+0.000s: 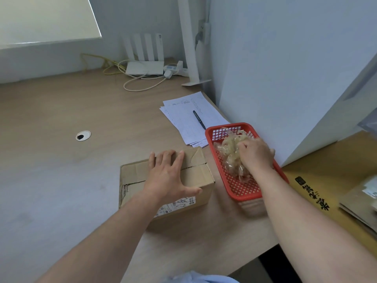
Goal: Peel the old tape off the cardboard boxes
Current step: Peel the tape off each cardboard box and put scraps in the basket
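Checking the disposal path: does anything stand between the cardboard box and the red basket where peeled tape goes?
Nothing visible does. The cardboard box and red basket sit side by side with only bare desk between; the papers lie farther back.

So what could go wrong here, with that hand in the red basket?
The tape wad could cling to the right hand gripping it and lift back out of the red basket. The basket sits near the edge of the desk, so pushing down might tip it.
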Motion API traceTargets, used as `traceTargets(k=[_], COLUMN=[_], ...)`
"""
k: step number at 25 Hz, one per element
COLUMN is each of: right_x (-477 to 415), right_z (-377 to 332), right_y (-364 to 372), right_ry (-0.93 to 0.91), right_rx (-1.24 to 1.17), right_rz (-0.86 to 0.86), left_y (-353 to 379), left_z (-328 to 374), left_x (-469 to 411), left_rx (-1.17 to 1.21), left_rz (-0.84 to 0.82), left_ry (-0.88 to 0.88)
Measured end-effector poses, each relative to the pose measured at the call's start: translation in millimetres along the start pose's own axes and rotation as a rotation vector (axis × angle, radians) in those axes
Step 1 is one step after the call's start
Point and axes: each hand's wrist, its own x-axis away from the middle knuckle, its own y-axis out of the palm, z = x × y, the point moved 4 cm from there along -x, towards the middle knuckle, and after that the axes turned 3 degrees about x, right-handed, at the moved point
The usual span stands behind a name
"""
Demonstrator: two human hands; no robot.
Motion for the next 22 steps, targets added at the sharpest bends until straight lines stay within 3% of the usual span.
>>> traceTargets(k=[4,8,13,17,22], right_x=[3,13,32,73,128], right_z=[1,8,-15,-65,-106], right_y=[-27,-45,-61,-23,27], right_ry=[0.051,0.118,-0.111,-0.294,-0.343], right_rx=[-0.069,-0.320,-0.367,-0.635,-0.785], right_rz=[0.147,0.197,0.252,-0.102,-0.506], left_y=[0,-2,-4,-8,-16], left_z=[0,1,-1,-9,-29], left_x=[1,3,14,35,72], left_rx=[0.006,0.012,0.002,-0.007,0.098], left_rz=[-0.016,-0.019,-0.026,0.002,-0.018], left_ry=[0.002,0.002,-0.018,-0.053,-0.133])
